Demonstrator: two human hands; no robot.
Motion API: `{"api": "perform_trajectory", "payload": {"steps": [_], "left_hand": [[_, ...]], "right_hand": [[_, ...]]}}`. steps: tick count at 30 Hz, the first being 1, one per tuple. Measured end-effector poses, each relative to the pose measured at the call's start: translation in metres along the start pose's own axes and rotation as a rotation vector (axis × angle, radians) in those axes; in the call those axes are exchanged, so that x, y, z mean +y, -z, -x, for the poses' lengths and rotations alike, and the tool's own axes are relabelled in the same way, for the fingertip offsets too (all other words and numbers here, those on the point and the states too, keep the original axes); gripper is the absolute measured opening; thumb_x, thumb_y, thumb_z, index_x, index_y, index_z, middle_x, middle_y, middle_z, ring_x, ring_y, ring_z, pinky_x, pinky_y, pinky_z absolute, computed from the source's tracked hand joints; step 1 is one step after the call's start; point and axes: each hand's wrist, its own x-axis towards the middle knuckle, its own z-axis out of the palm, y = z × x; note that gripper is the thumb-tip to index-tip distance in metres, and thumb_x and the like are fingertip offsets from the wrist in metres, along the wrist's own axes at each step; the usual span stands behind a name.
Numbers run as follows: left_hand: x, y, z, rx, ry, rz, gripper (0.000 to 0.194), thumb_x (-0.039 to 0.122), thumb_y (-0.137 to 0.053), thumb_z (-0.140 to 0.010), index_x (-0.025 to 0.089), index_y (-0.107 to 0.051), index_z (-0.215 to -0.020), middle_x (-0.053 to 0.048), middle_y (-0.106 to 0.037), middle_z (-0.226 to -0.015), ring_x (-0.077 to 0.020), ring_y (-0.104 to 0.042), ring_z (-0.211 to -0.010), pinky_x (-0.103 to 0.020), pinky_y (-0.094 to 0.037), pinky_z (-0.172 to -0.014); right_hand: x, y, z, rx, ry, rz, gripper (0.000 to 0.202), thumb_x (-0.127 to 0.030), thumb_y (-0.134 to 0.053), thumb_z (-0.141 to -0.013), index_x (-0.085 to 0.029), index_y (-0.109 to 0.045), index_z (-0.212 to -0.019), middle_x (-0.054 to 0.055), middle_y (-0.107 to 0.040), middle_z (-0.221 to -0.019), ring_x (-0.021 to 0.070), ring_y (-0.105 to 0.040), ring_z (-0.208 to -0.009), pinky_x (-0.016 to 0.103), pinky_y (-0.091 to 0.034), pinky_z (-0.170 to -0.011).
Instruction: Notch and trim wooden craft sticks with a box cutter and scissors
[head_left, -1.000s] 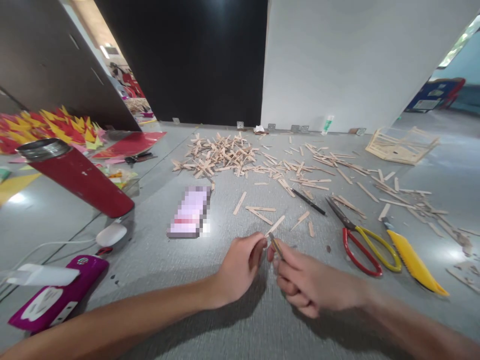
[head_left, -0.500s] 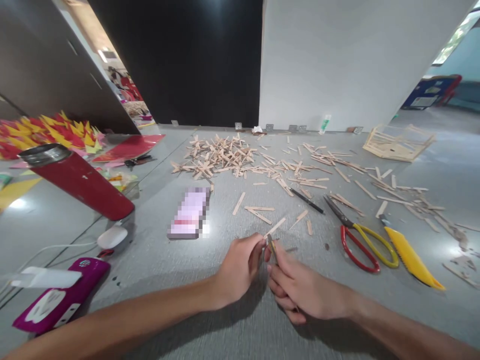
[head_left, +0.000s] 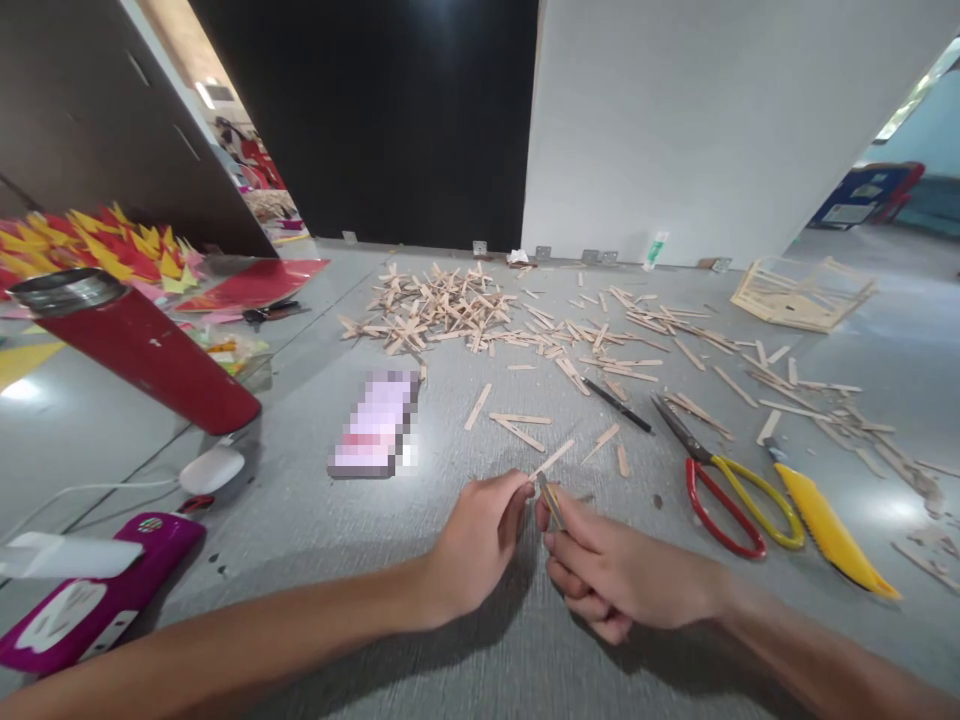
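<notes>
The left hand (head_left: 480,545) pinches a wooden stick (head_left: 556,457) in a narrow grip, its free end toward two o'clock, apparently to steady it beside the slim tool (head_left: 551,498) clasped in the right hand's (head_left: 622,568) grip, scissors (head_left: 705,457) lying at the hands' three o'clock, seemingly within reach.

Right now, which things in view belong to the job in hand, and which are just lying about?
In the job:
stick, in the left hand
small tool, in the right hand
probably also the stick pile, scissors and wooden frame

Lying about, it seems:
flask
phone
red sheet
folded paper
</notes>
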Motion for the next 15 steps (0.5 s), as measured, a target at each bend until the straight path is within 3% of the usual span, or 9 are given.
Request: {"api": "perform_trajectory", "payload": {"steps": [4, 10, 15], "left_hand": [[0.002, 0.001, -0.001, -0.009, -0.004, 0.011, 0.039, 0.033, -0.036, -0.113, 0.021, -0.054, -0.081, 0.002, -0.060, -0.070, -0.0136, -0.048, -0.059, -0.027, -0.041, -0.065], [-0.002, -0.001, -0.001, 0.011, 0.009, 0.001, 0.038, 0.034, -0.039, -0.111, 0.022, -0.050, -0.077, 0.004, -0.052, -0.066, -0.0139, -0.042, -0.059, -0.027, -0.038, -0.061], [-0.003, -0.001, 0.000, 0.007, 0.032, 0.025, 0.039, 0.038, -0.041, -0.110, 0.022, -0.050, -0.076, 0.003, -0.051, -0.067, -0.0143, -0.040, -0.061, -0.029, -0.036, -0.063]], "right_hand": [[-0.002, 0.003, 0.002, -0.032, -0.002, -0.034, 0.047, -0.070, -0.060, -0.103, -0.032, -0.032, -0.101, -0.016, -0.039, -0.069, 0.0050, -0.026, -0.049, 0.017, -0.030, -0.044], [-0.017, 0.026, 0.013, -0.142, -0.148, -0.040, 0.037, -0.062, -0.060, -0.106, -0.032, -0.038, -0.104, -0.015, -0.032, -0.066, 0.0049, -0.018, -0.047, 0.017, -0.015, -0.044], [-0.003, 0.014, 0.007, -0.044, -0.035, -0.007, 0.036, -0.064, -0.054, -0.109, -0.032, -0.038, -0.105, -0.014, -0.039, -0.070, 0.0056, -0.026, -0.048, 0.017, -0.026, -0.046]]}}
